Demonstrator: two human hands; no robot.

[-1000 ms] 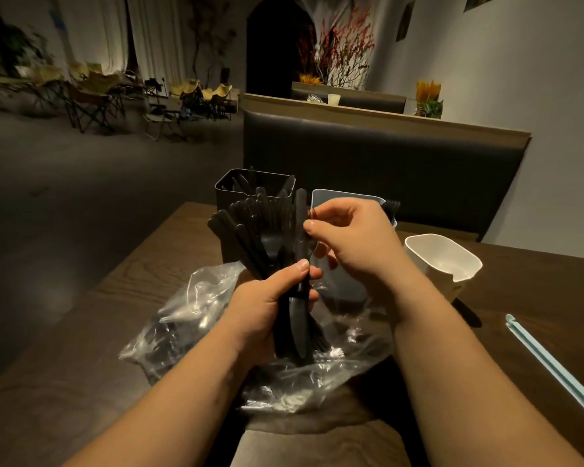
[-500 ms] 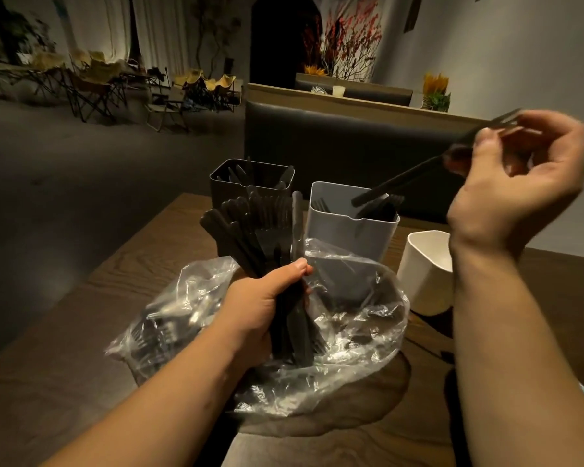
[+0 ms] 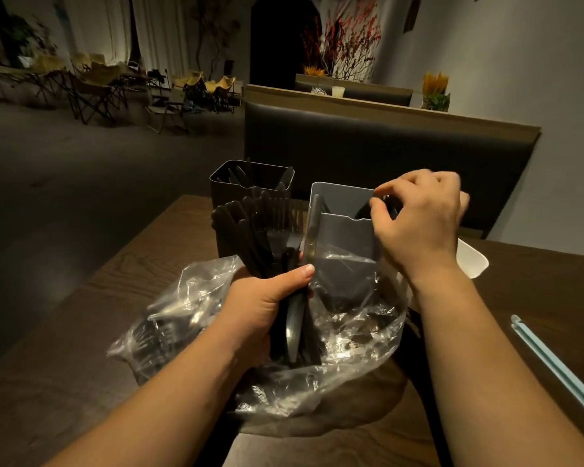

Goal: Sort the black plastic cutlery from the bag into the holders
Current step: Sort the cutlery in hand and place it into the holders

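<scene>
Cutlery comes first: a fanned bundle of black plastic cutlery [image 3: 263, 237] stands nearly upright in the left hand [image 3: 267, 305], which is closed tight around the lower part of the handles, the long axes running from near and low to far and high, tips leaning slightly left. It sits over the crumpled clear plastic bag [image 3: 344, 352] on the dark wooden tabletop [image 3: 142, 284]. Just right of the bundle, almost touching it, stands the grey rectangular plastic holder [image 3: 344, 227]; the black square holder [image 3: 250, 180], already carrying a few pieces, is behind the bundle on the far side. The right hand [image 3: 418, 224] hovers at the grey holder's right rim, fingers pinched loosely above a dark piece inside; whether it grips that piece I cannot tell. Beyond it a white plastic holder [image 3: 472, 261] peeks out, and a pale blue strip [image 3: 553, 362] lies far right.

The right hand is nearer the bundle's free tips, so I judge the next pick goes leftward. 0.5 s ago this hand was raised high at right holding 1 piece; now it is down at the grey holder.
</scene>
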